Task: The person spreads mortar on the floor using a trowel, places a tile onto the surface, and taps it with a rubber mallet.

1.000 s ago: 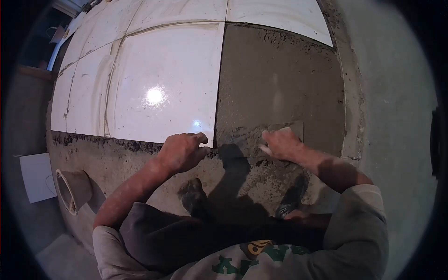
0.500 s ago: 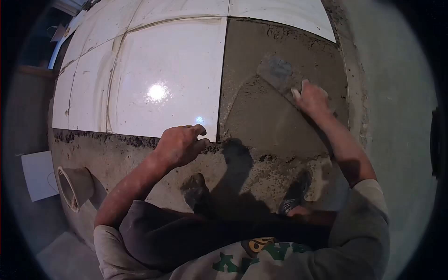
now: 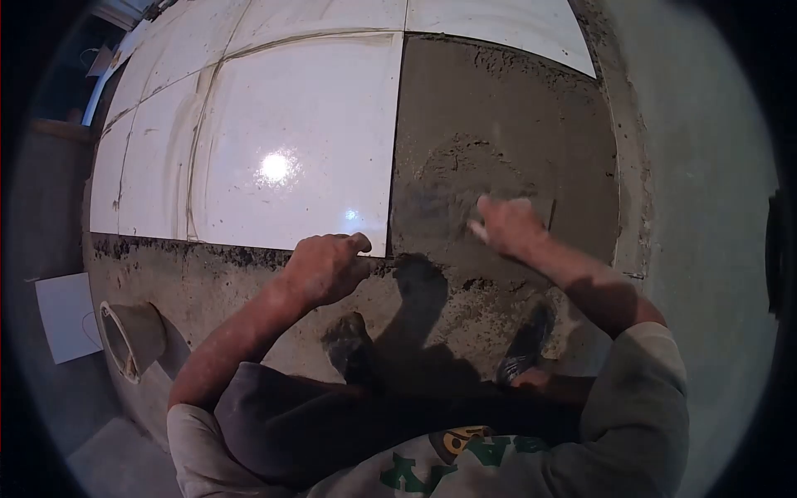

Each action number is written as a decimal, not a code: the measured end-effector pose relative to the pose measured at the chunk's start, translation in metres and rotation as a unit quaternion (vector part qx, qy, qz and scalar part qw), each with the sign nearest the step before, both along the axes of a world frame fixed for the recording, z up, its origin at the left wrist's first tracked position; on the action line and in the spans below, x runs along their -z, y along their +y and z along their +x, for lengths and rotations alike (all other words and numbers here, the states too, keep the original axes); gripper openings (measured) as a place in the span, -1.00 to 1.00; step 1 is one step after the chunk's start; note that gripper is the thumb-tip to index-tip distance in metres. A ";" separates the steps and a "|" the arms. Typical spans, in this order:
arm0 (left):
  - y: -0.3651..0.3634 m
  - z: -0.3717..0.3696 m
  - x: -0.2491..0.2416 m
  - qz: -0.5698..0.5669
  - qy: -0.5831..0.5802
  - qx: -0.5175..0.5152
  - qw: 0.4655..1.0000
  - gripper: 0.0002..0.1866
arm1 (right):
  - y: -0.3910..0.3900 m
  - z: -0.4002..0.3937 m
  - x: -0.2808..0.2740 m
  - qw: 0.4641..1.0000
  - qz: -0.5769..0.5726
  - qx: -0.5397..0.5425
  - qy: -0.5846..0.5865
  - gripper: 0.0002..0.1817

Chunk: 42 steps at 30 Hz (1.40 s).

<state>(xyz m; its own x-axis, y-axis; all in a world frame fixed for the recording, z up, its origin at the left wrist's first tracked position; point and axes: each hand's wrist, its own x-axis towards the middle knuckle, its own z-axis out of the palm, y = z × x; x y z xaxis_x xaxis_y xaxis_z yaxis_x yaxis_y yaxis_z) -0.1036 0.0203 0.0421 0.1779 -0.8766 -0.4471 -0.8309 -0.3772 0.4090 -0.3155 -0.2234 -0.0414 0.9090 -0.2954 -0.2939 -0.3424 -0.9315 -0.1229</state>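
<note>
My right hand is closed around the handle of a plastering trowel. The trowel's blade is smeared by motion and hard to tell from the wet grey mortar it rests on. Curved ridges mark the mortar just beyond the hand. My left hand hovers by the near right corner of a large white glossy tile. Its fingers are loosely bent, with the thumb apart from the index finger, and nothing shows between them. The mortar bed borders that tile's right edge.
More white tiles lie beyond the mortar and to the left. A bucket lies tipped at the lower left beside a white square piece. My shoes stand on the rough floor near the mortar edge. A grey strip of floor runs along the right.
My right hand and the trowel have moved nearer and to the left across the mortar, and a ridged patch now shows there. My left hand has shifted slightly towards me.
</note>
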 end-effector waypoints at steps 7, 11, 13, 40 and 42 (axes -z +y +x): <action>0.006 0.003 0.007 -0.003 -0.004 -0.001 1.000 -0.69 | -0.134 0.031 -0.021 0.975 -0.001 0.222 0.025 -0.43; 0.006 0.001 0.009 0.027 -0.018 -0.004 0.999 -0.70 | -0.151 0.039 -0.010 0.979 0.095 0.171 0.060 -0.38; 0.008 0.002 0.010 0.017 0.006 -0.019 1.000 -0.69 | -0.132 0.044 -0.010 0.981 0.122 0.132 0.073 -0.39; 0.000 -0.001 0.002 0.017 -0.028 -0.019 0.999 -0.64 | 0.007 0.009 -0.020 0.979 0.134 -0.100 0.117 -0.56; 0.002 -0.001 0.004 -0.007 -0.002 -0.023 1.000 -0.64 | 0.012 0.005 -0.021 0.979 0.131 -0.095 0.124 -0.56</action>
<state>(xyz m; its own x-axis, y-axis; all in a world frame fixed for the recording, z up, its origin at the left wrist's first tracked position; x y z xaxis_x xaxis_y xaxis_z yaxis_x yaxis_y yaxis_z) -0.1048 0.0222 0.0383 0.2191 -0.8736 -0.4346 -0.8144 -0.4090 0.4116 -0.3104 -0.2110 -0.0199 0.8315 -0.0117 -0.5554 -0.2148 -0.9288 -0.3020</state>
